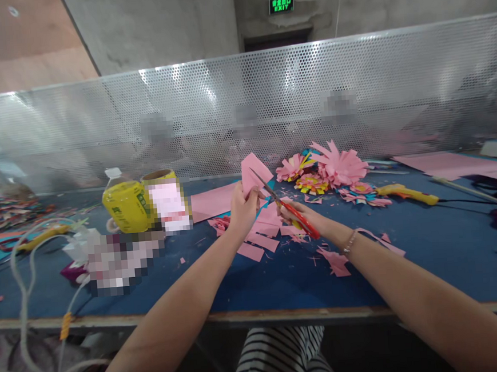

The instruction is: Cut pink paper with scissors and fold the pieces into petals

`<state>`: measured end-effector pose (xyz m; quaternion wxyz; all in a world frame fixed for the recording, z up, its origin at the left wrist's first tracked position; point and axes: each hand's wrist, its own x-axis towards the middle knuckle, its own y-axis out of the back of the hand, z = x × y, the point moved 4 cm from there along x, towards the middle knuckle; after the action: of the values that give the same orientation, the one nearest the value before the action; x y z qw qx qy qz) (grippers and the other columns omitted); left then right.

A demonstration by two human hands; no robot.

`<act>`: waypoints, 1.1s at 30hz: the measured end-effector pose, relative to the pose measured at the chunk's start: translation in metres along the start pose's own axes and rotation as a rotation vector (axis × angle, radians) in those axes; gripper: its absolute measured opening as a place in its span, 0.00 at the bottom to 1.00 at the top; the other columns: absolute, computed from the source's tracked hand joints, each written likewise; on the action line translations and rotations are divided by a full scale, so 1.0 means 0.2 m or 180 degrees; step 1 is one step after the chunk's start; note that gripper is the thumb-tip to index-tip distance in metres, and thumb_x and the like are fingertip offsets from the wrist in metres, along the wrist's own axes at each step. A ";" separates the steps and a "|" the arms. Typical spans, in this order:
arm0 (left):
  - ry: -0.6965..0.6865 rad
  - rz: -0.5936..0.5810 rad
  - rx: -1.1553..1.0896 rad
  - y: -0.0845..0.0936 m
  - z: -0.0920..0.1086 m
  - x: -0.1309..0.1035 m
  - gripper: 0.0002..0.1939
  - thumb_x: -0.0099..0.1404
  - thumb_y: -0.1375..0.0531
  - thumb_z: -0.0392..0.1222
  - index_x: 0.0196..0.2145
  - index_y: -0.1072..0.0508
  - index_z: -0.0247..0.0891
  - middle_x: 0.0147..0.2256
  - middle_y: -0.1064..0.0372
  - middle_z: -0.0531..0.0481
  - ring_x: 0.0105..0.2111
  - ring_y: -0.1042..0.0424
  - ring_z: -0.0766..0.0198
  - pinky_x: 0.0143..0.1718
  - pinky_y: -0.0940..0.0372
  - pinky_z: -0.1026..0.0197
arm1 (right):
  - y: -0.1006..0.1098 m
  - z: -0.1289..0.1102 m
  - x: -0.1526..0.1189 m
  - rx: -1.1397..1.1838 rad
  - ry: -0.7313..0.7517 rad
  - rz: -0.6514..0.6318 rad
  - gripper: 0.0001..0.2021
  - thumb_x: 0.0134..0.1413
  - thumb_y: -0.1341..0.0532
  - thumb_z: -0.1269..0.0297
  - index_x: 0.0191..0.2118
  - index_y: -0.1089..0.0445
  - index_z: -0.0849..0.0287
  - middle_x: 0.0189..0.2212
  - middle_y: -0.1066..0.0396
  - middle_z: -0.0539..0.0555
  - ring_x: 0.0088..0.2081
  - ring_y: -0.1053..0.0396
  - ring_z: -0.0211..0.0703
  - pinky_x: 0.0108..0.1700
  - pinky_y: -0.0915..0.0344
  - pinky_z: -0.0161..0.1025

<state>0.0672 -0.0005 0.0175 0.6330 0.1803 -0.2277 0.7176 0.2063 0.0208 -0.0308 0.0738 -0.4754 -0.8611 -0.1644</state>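
Between the fingers of my left hand (pixel 244 206) is a folded piece of pink paper (pixel 255 173), held up above the table. My right hand (pixel 303 215) grips a pair of scissors with red handles (pixel 299 219), the blades pointing up and left against the paper. Cut pink paper strips (pixel 261 236) lie on the table below both hands. Just beyond my right hand sit pink paper flowers (pixel 342 167), some with yellow and blue layers. A torn pink scrap (pixel 335 261) rests near my right wrist.
A bottle with a yellow label (pixel 128 204) and a yellow cardboard tube (pixel 162 178) stand at left. A yellow glue gun (pixel 408 192) lies at right, pink sheets (pixel 457 165) behind it. White cables (pixel 21 284) hang over the left edge. A perforated metal screen (pixel 241 95) closes the back.
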 end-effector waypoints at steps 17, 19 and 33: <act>0.0211 -0.0070 -0.0405 0.00 -0.01 0.01 0.04 0.55 0.50 0.36 0.25 0.45 0.37 0.19 0.40 0.57 0.12 0.48 0.78 0.12 0.53 0.70 | -0.01 -0.10 -0.02 -0.1241 -0.0329 0.0479 0.14 0.40 0.45 0.53 0.24 0.40 0.60 0.16 0.43 0.47 0.17 0.44 0.33 0.18 0.45 0.33; 0.0230 -0.0064 -0.0434 0.00 -0.02 0.01 0.04 0.56 0.50 0.37 0.25 0.45 0.37 0.20 0.39 0.56 0.12 0.48 0.78 0.13 0.53 0.71 | -0.02 -0.13 -0.02 -0.1414 -0.0274 0.0502 0.13 0.41 0.46 0.54 0.21 0.42 0.60 0.16 0.44 0.47 0.16 0.43 0.33 0.17 0.46 0.32; 0.0200 -0.0179 -0.0395 0.00 -0.07 0.02 0.11 0.59 0.52 0.44 0.22 0.43 0.36 0.15 0.42 0.57 0.11 0.51 0.77 0.12 0.54 0.71 | -0.06 -0.08 -0.06 -0.0093 -0.0618 0.0139 0.18 0.39 0.46 0.46 0.27 0.43 0.58 0.16 0.47 0.44 0.16 0.51 0.28 0.16 0.53 0.30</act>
<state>0.0671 0.0099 0.0086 0.6697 0.1243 -0.2466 0.6893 0.2019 0.0003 -0.0210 -0.0135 -0.5088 -0.8512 -0.1284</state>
